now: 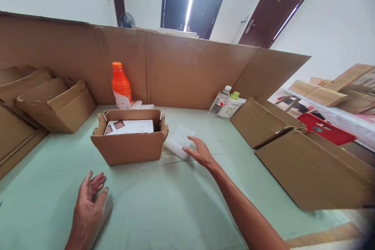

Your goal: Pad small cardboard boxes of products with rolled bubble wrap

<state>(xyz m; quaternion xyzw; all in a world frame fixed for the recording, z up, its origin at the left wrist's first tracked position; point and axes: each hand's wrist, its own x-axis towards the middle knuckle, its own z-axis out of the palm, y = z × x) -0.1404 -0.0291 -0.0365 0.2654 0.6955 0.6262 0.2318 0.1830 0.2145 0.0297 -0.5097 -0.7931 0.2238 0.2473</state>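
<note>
My right hand (200,151) reaches over the table with thumb and fingers apart, at the edge of a folded piece of clear bubble wrap (179,140). Whether the fingertips touch the wrap I cannot tell. To the left of the wrap stands an open cardboard box (131,150) with a white printed box (131,126) inside it. My left hand (89,199) is held nearer to me, in front of the cardboard box's left side. Its fingers are loosely curved and apart, with nothing in them.
An orange bottle (121,86) stands behind the box. A clear plastic bottle (219,101) and a white bottle with a green cap (233,105) are at the back right. Cardboard boxes flank the table, left (61,105) and right (310,168). A tall cardboard panel (181,70) closes the back.
</note>
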